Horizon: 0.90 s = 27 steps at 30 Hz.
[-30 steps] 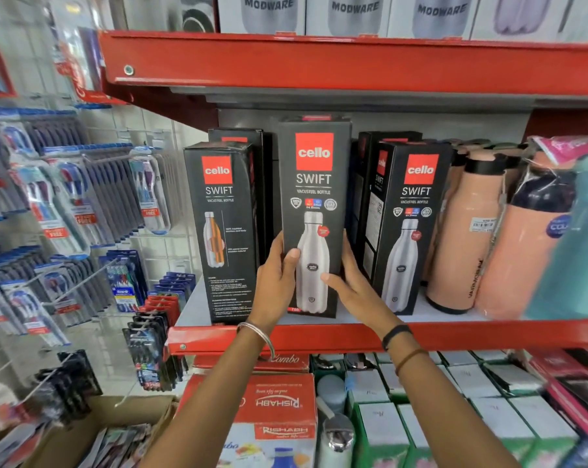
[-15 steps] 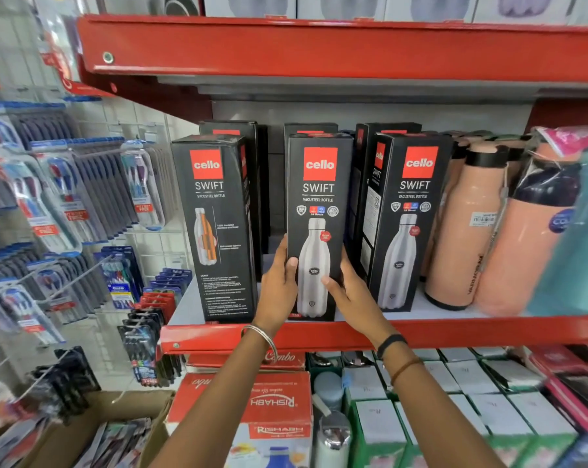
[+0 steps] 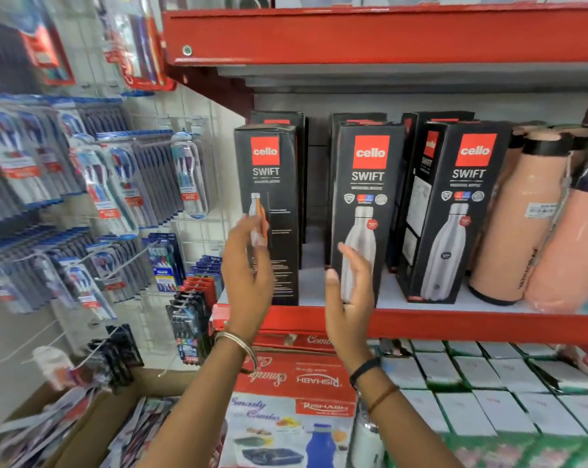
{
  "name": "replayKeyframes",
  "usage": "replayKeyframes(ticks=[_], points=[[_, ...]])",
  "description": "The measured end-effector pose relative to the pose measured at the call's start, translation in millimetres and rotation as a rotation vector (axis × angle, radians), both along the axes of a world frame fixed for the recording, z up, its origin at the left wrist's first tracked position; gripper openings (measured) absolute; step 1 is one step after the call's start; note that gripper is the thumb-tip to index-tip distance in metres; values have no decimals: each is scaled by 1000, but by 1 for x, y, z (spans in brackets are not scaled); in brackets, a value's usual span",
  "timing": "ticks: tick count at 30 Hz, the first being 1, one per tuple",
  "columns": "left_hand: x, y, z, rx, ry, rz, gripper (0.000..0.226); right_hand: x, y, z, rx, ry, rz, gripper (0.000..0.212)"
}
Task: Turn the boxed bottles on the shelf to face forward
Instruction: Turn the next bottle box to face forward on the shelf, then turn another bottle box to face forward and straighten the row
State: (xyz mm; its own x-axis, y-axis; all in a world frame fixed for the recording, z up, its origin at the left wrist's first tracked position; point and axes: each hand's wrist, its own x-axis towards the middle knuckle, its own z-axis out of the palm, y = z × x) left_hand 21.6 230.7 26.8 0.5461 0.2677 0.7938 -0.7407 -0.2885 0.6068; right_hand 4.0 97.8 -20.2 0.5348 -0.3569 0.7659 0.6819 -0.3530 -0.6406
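Three black Cello Swift bottle boxes stand at the front of the red shelf (image 3: 455, 324). The middle box (image 3: 370, 184) and the right box (image 3: 468, 197) show the steel-bottle front. The left box (image 3: 269, 184) shows a panel with a small bottle picture and text. More black boxes stand behind them. My left hand (image 3: 248, 265) is open in front of the left box's lower half. My right hand (image 3: 350, 292) is open in front of the middle box's lower left corner. Neither hand holds anything.
Peach flasks (image 3: 515, 224) crowd the shelf's right end. A red upper shelf (image 3: 370, 35) hangs overhead. Toothbrush packs (image 3: 117, 184) hang on a wire rack at left. Red Rishabh boxes (image 3: 296, 383) and white-topped cartons (image 3: 488, 376) sit below the shelf.
Both hands have let go of the middle box, which now stands facing forward on the shelf. They have shifted left, the left hand now before the left box.
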Motion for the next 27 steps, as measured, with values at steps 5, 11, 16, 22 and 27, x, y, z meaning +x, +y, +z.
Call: replayKeyframes(ticks=[5, 11, 16, 22, 27], points=[[23, 31, -19, -49, 340, -88, 48, 26, 47, 3, -132, 293, 83, 66], [23, 43, -39, -12, 508, -387, 64, 37, 69, -6, -213, 493, 28, 84], [20, 51, -24, -104, 589, -490, 47, 37, 69, -8, -224, 433, -75, 98], [4, 58, -17, -22, 537, -577, 85, 29, 64, 9, -146, 294, -78, 116], [-16, 52, 0, 40, 329, -518, 55, 25, 54, 21, 25, 198, -10, 110]])
